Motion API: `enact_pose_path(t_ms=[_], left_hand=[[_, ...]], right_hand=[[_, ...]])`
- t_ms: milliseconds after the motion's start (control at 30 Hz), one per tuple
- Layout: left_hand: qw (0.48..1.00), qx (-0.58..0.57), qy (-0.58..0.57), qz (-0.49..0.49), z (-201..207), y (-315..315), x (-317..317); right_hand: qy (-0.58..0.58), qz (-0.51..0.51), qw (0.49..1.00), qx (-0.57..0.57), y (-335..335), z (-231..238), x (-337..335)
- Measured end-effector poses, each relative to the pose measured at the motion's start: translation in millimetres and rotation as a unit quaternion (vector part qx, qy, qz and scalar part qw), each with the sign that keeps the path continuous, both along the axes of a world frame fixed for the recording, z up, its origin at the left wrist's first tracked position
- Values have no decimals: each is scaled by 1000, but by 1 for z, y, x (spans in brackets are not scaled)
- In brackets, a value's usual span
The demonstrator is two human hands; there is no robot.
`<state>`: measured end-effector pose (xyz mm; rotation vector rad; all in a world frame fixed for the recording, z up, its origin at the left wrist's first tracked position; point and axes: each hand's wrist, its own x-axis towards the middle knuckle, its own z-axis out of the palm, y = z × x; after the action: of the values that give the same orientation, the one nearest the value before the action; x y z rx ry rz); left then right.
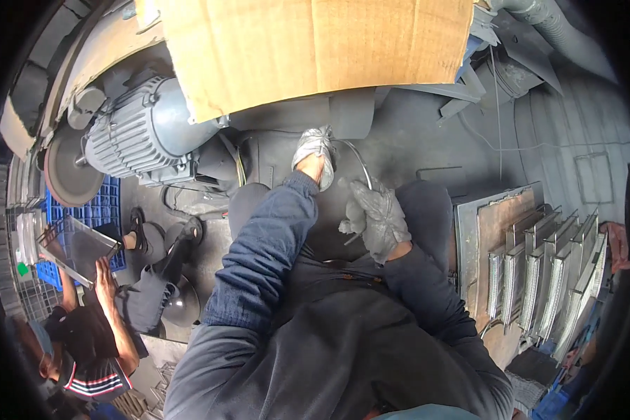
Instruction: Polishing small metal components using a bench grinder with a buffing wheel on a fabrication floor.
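Left hand (313, 148), 12 o'clock: grip closed on curved metal strip (361, 161) | right hand (379, 218), 3 o'clock: grip closed round same strip | grey motor (136, 133), 10 o'clock

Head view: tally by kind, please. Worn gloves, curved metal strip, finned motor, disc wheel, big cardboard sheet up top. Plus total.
Work gloves: 2, left glove and right glove
Curved metal strip: 1
Finned motor: 1
Disc wheel: 1
Big cardboard sheet: 1
Total: 6
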<state>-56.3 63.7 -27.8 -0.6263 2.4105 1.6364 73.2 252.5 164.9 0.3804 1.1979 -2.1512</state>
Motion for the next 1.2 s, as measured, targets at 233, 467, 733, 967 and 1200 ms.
enact_pose_path(t_ms=[233,467,733,967,1200], left_hand=[[939,-284,77,-177,0,9,-1],[997,25,13,-67,-42,14,29],[927,368,-53,57,-78,7,54],[998,2,-8,-54,-8,8,20],[993,-53,106,9,138,-13,105]], right_hand=[[-4,-28,998,49,-23,3,-34],[80,22,991,110,-37,36,-36],[273,75,943,172,-33,8,-40],[154,10,983,99,-10,28,-14],[99,189,976,50,39,40,31]])
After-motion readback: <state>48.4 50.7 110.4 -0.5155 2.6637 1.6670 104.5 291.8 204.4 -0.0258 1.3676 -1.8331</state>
